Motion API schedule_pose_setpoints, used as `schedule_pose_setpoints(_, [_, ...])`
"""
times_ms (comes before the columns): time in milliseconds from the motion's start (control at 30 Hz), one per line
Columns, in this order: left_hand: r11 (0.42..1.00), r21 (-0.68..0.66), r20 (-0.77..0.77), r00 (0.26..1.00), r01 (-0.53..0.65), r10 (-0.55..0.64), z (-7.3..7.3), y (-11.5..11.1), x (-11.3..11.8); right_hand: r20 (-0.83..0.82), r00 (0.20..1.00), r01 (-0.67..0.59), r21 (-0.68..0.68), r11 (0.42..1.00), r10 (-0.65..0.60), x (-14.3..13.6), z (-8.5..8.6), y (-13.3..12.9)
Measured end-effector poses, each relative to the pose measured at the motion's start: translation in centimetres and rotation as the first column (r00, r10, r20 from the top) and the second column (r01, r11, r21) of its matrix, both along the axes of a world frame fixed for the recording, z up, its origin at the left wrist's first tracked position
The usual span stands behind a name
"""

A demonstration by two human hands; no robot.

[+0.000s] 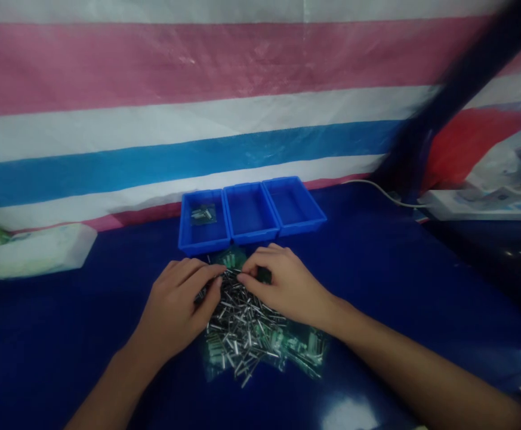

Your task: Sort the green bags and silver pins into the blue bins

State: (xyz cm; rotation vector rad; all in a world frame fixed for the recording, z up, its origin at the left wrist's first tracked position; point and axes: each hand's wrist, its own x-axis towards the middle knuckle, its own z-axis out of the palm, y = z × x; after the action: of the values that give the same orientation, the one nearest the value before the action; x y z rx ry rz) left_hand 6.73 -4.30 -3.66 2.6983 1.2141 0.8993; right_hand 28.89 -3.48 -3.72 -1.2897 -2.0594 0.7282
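A heap of small silvery metal pins (242,325) lies on the dark blue table, with clear greenish bags around and under it. My left hand (179,304) is over the heap's left edge, thumb and fingers curved toward each other. Opposite it, my right hand (287,283) has its thumb and index finger brought near each other at the top of the heap. What sits between the fingertips of either hand is too small and blurred to tell. One bag (231,258) shows just beyond the fingertips, and another (307,349) lies at the heap's lower right.
Three blue trays stand side by side behind the heap; the left tray (204,243) holds a small bag of parts (203,214). A white packet (39,251) lies at the left. A white cable (388,196) and a white box (479,206) are at the right, before a striped sheet (242,152).
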Motion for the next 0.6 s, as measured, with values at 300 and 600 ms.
schedule_pose_setpoints(300, [0.996,0.079,0.056,0.997,0.041,-0.046,-0.1,-0.5,0.8,-0.519,0.854,-0.072,-0.206,0.976,-0.047,0.2,0.9,0.0])
schedule_pose_setpoints(600, [0.99,0.138,0.156,0.987,0.013,-0.035,-0.2,-0.7,1.0,-0.634,0.773,-0.087,-0.157,0.984,-0.033,-0.4,0.4,-0.5])
